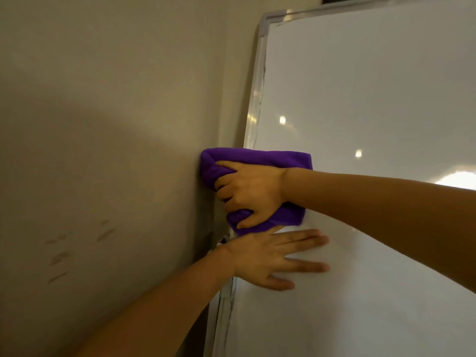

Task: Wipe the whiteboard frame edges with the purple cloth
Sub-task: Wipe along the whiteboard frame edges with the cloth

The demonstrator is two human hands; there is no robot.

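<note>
A whiteboard (pixel 360 99) with a silver frame (pixel 253 109) fills the right side of the view. My right hand (pixel 251 191) grips a folded purple cloth (pixel 257 157) and presses it over the frame's left edge, about halfway down. The cloth wraps around the edge and hides that stretch of frame. Just below it, my left hand (pixel 273 258) lies flat on the board surface with fingers spread, holding nothing. The frame's top left corner (pixel 266 20) shows above.
A beige wall (pixel 103 150) stands close on the left of the board, with a few faint scuff marks (pixel 61 256) low down. A narrow shadowed gap (pixel 215 228) separates the wall from the frame edge.
</note>
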